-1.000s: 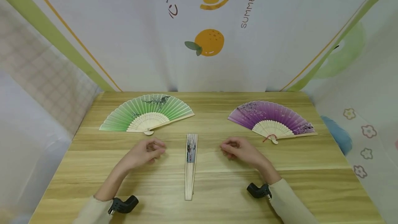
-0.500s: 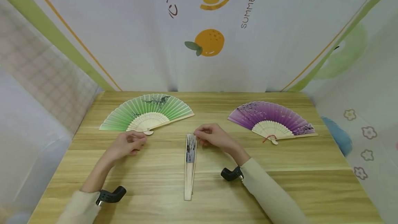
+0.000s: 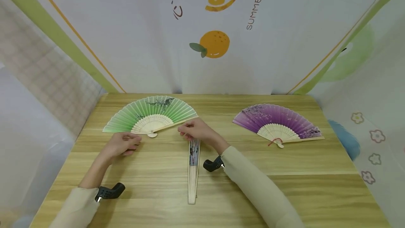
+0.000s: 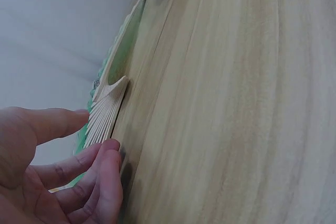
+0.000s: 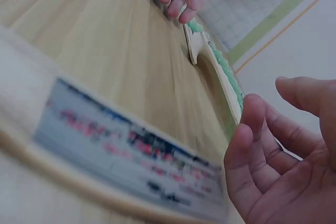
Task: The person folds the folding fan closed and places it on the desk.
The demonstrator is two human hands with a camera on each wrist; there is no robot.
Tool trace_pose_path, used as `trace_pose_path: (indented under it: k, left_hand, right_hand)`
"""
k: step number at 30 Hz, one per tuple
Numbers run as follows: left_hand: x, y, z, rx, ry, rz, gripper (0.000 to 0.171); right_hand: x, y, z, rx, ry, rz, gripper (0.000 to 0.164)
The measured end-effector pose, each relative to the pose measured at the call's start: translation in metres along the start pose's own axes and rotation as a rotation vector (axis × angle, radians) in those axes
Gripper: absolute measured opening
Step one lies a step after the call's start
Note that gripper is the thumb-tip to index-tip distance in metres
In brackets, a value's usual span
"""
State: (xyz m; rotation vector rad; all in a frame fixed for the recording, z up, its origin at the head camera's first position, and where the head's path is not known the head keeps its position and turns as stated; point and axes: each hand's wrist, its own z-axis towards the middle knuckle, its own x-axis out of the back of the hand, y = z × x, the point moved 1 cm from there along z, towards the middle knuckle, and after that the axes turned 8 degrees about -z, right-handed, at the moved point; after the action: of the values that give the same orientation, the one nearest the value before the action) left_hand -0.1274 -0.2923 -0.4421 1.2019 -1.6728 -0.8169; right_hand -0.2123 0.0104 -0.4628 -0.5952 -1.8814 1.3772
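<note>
A spread green fan [image 3: 159, 106] with dark branch prints lies at the back left of the table. My left hand [image 3: 121, 143] is just in front of its lower left edge; in the left wrist view the thumb and bent fingers are apart, with nothing between them. My right hand [image 3: 200, 131] hovers over the top end of a folded fan [image 3: 192, 178], near the green fan's right end rib. Its thumb and loosely bent fingers are also apart and hold nothing in the right wrist view. The folded fan's grey printed end [image 5: 131, 150] is close below that hand.
A spread purple fan [image 3: 278, 113] with a red cord lies at the back right. The wooden table [image 3: 300, 192] meets a white printed curtain [image 3: 152, 52] at its far edge. A black wrist camera [image 3: 110, 191] sits on the left sleeve, another on the right.
My right hand has travelled left and forward from near the purple fan, to above the folded fan's top. The left hand has shifted left, close to the green fan. The fans have stayed put.
</note>
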Motion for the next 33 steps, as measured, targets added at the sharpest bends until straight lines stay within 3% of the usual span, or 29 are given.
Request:
trace_pose_path:
  k: [10,23,33]
  left_hand:
    - [0.001,-0.001,0.0,0.038,-0.007,-0.042,0.049]
    - [0.005,-0.002,0.006,0.066,-0.022,-0.103,0.045]
    - [0.005,0.001,0.007,0.041,-0.068,-0.085,0.055]
  right_hand:
    - [-0.021,-0.005,0.017,-0.092,0.033,0.083,0.03]
    - [-0.05,-0.012,0.03,-0.275,0.069,0.344,0.024]
    - [-0.057,-0.014,0.031,-0.283,0.049,0.456,0.025]
